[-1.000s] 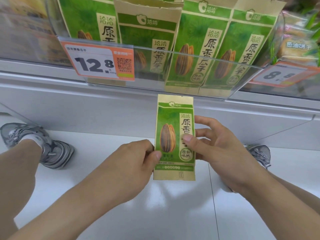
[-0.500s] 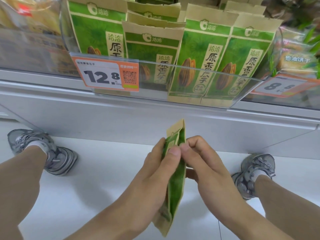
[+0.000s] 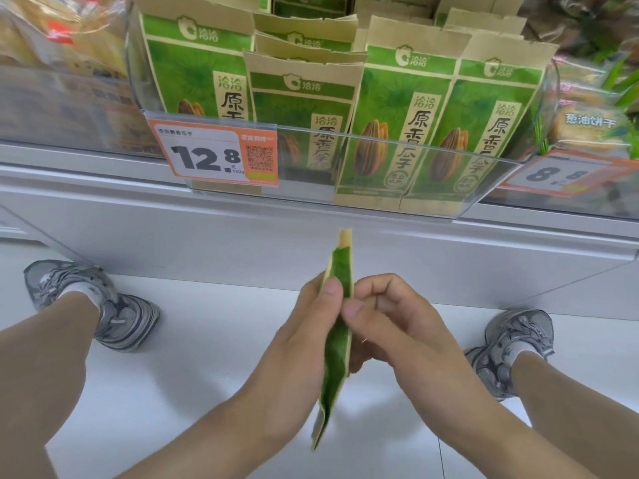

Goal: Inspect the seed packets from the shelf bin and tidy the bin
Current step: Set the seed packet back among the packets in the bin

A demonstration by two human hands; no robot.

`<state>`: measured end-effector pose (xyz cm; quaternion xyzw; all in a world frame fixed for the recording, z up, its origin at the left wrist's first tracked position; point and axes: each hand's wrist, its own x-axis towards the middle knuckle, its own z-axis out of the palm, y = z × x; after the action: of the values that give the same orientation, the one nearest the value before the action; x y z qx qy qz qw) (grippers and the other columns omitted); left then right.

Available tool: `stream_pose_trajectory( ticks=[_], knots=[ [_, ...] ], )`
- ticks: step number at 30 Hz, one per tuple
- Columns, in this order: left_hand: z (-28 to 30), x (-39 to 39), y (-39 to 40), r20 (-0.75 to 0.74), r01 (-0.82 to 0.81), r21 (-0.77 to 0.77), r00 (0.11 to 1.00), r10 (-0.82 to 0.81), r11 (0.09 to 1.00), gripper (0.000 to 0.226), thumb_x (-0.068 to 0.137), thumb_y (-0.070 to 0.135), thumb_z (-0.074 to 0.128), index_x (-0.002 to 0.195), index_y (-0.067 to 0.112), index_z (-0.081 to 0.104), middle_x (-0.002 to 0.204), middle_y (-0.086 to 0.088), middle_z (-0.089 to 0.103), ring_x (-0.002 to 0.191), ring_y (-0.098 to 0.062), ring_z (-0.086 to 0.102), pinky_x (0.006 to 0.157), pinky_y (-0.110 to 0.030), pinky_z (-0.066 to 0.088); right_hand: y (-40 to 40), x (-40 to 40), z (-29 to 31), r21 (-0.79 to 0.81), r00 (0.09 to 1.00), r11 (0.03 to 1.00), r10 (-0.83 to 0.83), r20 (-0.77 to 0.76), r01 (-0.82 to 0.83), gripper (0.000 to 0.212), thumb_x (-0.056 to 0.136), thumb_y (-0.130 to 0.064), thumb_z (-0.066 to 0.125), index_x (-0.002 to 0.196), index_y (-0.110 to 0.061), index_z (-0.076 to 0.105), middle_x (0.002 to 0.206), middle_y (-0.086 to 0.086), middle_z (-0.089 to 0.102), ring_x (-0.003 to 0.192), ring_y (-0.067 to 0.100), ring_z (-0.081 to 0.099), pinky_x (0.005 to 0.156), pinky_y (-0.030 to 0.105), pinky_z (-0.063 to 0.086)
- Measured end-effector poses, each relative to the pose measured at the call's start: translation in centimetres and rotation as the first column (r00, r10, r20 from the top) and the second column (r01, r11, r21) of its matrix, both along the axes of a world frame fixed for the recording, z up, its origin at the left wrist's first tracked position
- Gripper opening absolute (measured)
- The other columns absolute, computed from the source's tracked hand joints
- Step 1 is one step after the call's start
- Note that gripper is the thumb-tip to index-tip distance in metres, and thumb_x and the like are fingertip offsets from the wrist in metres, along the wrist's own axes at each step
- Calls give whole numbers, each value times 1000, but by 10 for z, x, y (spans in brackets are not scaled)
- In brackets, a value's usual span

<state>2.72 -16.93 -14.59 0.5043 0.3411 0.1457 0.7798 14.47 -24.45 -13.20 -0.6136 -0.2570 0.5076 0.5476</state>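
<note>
Worn on the head, looking forward and down. Close to the clear shelf bin [image 3: 345, 160], which fills the frame's top; floor below it.

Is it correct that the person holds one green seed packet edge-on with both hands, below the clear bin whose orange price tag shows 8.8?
Not quite. The head view shows the orange price tag on the clear bin reads 12.8; the 8.8 tag belongs to the neighbouring bin at the right. The rest holds: the left hand and right hand hold one green seed packet edge-on below it.
</note>
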Motion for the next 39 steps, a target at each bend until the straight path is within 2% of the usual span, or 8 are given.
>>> stream_pose_trajectory(
  ticks=[5, 8, 17, 20, 24, 28, 31, 39],
  knots=[
    [1, 0, 6, -9, -132, 34, 991, 133, 991, 43, 92, 57, 33, 115, 28, 55, 64, 25, 65, 63, 6, 66, 53, -10, 49, -6, -7, -7, -55, 975, 983, 179, 132, -173, 49, 65, -36, 80, 109, -43, 60, 101, 1, 60, 78, 15, 64, 74, 42, 58],
    [2, -1, 6, -19, -141, 19, 990, 142, 990, 55, 85, 62, 34, 122, 28, 58, 69, 27, 68, 67, 6, 69, 53, -9, 49, -8, -7, -4, -58, 963, 969, 244, 115, -239, 64, 68, -24, 80, 121, -50, 56, 111, 1, 54, 81, 17, 64, 75, 34, 58],
    [1, -4, 12, -51, -111, -103, 993, 107, 988, 79, 77, 87, 42, 110, 20, 69, 103, -12, 70, 90, -24, 71, 84, -46, 60, -10, 1, 3, 7, 947, 952, 303, 108, -306, 90, 71, 7, 81, 139, -44, 50, 110, 2, 50, 81, 21, 63, 77, 32, 57],
    [3, -5, 14, 11, -86, -210, 996, 90, 974, 77, 86, 78, 39, 116, 14, 70, 97, -9, 70, 84, -23, 69, 85, -49, 57, -11, 4, 3, 27, 940, 955, 286, 184, -296, 92, 67, -10, 94, 140, -45, 50, 111, -4, 52, 91, 16, 63, 81, 31, 57],
    [0, -3, 16, 97, -57, -257, 992, 84, 965, 77, 94, 75, 31, 129, 16, 66, 128, -13, 68, 121, -28, 65, 100, -52, 50, -12, 2, 4, -69, 880, 949, 312, 359, -309, 98, 58, -63, 88, 140, -65, 34, 133, -24, 43, 125, 2, 52, 96, 28, 54],
    [3, -1, 14, 45, -45, -150, 998, 52, 988, 77, 83, 78, 27, 123, 28, 69, 117, -4, 75, 107, -26, 72, 89, -47, 59, -11, 2, 5, -54, 948, 970, 242, 205, -236, 105, 47, -54, 94, 138, -62, 42, 124, -27, 55, 101, 14, 69, 74, 34, 62],
    [8, 3, 15, 36, -126, 156, 992, 122, 980, 50, 92, 53, 38, 110, 19, 70, 97, 3, 79, 87, -10, 75, 69, -18, 57, -7, 7, 5, -86, 974, 996, -12, 228, 32, 94, 52, -58, 84, 136, -55, 43, 115, -17, 61, 90, 12, 71, 63, 32, 61],
    [-2, 0, 19, -49, -91, 219, 993, 104, 972, 22, 101, 26, 52, 110, 13, 66, 93, -1, 79, 83, -17, 76, 66, -26, 59, -3, 23, 2, -148, 963, 974, -131, 237, 169, 30, 89, -41, 62, 104, -16, 69, 93, 5, 77, 73, 16, 73, 58, 22, 54]
  ],
)
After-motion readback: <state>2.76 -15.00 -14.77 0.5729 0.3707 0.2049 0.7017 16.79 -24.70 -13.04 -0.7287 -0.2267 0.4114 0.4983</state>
